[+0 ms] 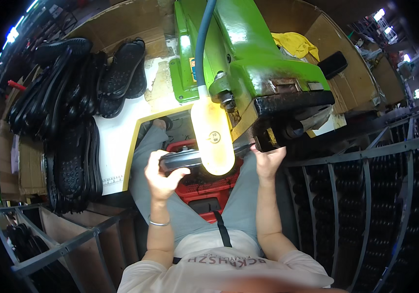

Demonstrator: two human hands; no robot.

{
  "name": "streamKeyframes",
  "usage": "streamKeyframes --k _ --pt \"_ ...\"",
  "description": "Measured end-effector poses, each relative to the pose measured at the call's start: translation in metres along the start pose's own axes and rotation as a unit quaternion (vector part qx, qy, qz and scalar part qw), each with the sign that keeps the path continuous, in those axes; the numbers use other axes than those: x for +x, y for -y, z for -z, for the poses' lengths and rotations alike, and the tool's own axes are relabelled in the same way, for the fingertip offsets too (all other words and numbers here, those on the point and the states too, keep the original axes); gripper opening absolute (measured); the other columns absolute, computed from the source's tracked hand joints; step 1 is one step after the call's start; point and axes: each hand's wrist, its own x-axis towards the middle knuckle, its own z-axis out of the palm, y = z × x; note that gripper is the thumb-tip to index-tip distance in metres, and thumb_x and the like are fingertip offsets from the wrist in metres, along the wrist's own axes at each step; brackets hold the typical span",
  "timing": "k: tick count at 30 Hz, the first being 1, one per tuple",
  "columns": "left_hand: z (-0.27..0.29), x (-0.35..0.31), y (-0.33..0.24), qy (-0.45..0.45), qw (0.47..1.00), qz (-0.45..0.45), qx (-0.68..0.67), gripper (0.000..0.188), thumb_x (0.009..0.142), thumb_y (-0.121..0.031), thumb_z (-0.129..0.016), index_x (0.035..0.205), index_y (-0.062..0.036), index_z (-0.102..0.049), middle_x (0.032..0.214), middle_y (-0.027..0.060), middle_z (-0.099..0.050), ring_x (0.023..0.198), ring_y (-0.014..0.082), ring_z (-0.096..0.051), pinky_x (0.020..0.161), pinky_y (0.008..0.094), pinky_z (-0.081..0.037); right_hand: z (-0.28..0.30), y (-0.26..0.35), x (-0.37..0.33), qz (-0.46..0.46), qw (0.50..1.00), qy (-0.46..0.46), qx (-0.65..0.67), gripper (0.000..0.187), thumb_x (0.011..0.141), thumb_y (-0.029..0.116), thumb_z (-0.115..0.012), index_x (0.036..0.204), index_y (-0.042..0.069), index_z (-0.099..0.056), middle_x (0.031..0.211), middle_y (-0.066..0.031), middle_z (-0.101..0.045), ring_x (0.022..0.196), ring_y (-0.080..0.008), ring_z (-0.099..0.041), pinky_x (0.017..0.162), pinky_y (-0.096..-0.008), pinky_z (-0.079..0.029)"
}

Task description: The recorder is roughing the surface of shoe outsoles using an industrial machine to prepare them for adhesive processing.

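Note:
A black shoe sole (182,160) is held edge-on above my lap, partly hidden behind a lit yellow-white lamp (213,146). My left hand (163,177) grips its left end, thumb below and fingers curled over the edge. At the other end, my right hand (269,161) pinches the sole close under the working head (280,134) of a green machine (273,68). Where the sole meets the machine is dark, so I cannot tell whether they touch.
Black soles (70,156) are piled on the white table (114,141) at left. Metal racks (365,195) with rows of dark items stand at right. A wooden-panelled cart (72,229) is at lower left, a red crate (199,190) between my legs. A yellow cloth (297,44) lies behind the machine.

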Motion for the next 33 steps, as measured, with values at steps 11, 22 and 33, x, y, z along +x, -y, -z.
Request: streamKeyframes --k 11,22,33 --pt "0.07 -0.013 0.075 0.093 0.992 0.087 0.02 0.04 0.064 -0.014 -0.087 0.084 -0.0024 -0.054 0.082 0.0024 -0.058 0.082 0.01 -0.055 0.074 0.0266 -0.046 -0.056 0.005 -0.029 0.185 0.968 -0.002 -0.171 0.082 0.05 0.017 -0.093 0.117 -0.007 -0.054 0.113 -0.017 -0.06 0.101 -0.0322 -0.06 0.089 -0.0391 -0.048" --pt "-0.065 -0.013 0.079 0.083 0.992 -0.048 0.078 0.026 0.075 0.001 -0.069 0.099 0.0003 -0.062 0.089 0.0115 -0.066 0.079 0.022 -0.065 0.074 0.0307 -0.052 -0.041 -0.023 -0.045 0.123 0.971 -0.009 -0.203 0.076 0.063 0.018 -0.088 0.124 -0.01 -0.051 0.12 -0.022 -0.058 0.108 -0.0339 -0.06 0.093 -0.0394 -0.047" --pt "-0.109 -0.048 0.113 -0.044 0.995 0.022 -0.088 0.037 0.076 -0.003 -0.078 0.106 0.0031 -0.058 0.099 0.0086 -0.064 0.091 0.016 -0.061 0.084 0.0304 -0.049 0.023 -0.097 -0.106 -0.345 0.878 -0.012 0.331 0.058 0.09 0.021 -0.065 0.138 0.013 -0.034 0.126 -0.0092 -0.05 0.111 -0.0255 -0.055 0.08 -0.0453 -0.057"
